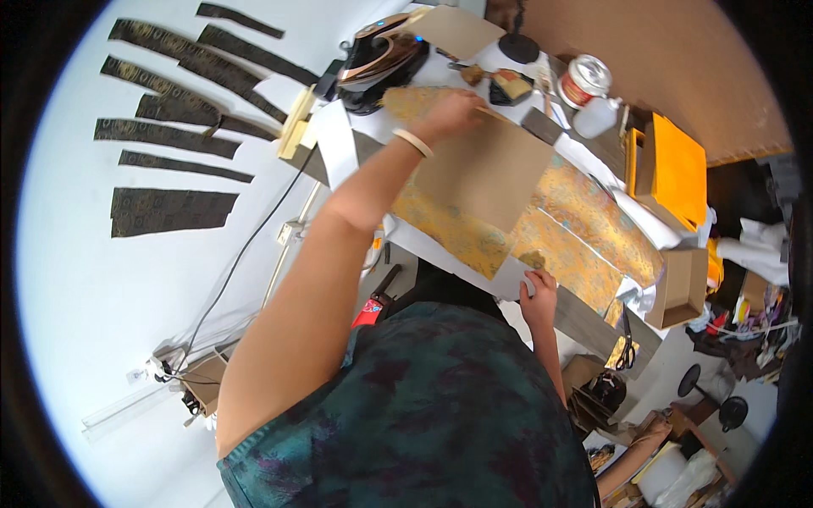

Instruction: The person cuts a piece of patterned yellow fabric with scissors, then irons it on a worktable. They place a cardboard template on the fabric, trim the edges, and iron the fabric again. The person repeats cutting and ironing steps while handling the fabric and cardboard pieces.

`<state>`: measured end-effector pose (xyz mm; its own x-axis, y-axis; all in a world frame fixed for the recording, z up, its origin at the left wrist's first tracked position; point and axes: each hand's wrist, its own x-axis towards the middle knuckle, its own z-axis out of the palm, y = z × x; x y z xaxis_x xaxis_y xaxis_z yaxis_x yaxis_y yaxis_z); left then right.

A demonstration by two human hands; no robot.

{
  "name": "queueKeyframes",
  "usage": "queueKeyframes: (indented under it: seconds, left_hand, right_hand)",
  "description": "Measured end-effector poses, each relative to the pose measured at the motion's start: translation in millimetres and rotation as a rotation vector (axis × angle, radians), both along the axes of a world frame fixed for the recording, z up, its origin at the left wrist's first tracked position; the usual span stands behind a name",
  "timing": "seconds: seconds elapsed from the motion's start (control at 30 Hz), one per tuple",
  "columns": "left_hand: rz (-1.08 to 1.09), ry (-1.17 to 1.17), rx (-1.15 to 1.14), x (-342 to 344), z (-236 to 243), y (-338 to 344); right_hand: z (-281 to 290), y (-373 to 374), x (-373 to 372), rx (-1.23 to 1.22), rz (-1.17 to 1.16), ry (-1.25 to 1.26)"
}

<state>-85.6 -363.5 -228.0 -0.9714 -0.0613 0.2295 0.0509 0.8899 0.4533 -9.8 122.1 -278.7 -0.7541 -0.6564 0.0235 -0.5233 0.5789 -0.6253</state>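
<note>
Right here at the near edge of the bench (pixel 597 328), the right hand (pixel 539 298) sits with fingers bent close together beside white paper (pixel 513 279); whether it pinches anything, I can't tell. Just to its right, black-handled scissors (pixel 626 351) lie near the edge. Directly ahead of that hand spreads yellow patterned fabric (pixel 593 212), and on top of it, between the two hands, lies a plain brown board (pixel 487 173)! Out at the board's far edge comes the left hand (pixel 455 116), reaching long, fingers down at the edge, blurred, so a firm grip is unclear. Beyond it to the left stands an iron (pixel 381 63); beyond it to the right, a white bottle (pixel 597 117) and a can (pixel 584 80).
</note>
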Motion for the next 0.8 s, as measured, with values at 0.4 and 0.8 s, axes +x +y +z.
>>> queueKeyframes:
  seconds: [0.4, 0.8]
  left_hand:
    - [0.863, 0.527, -0.07, 68.2, -26.5, -160.3]
    - [0.57, 0.171, -0.089, -11.9, 39.4, -218.9]
  right_hand:
    - [7.7, -6.2, 40.9, 0.13, -0.166, -0.088]
    - [73.6, 1.0, 52.1, 0.08, -0.411, 0.0]
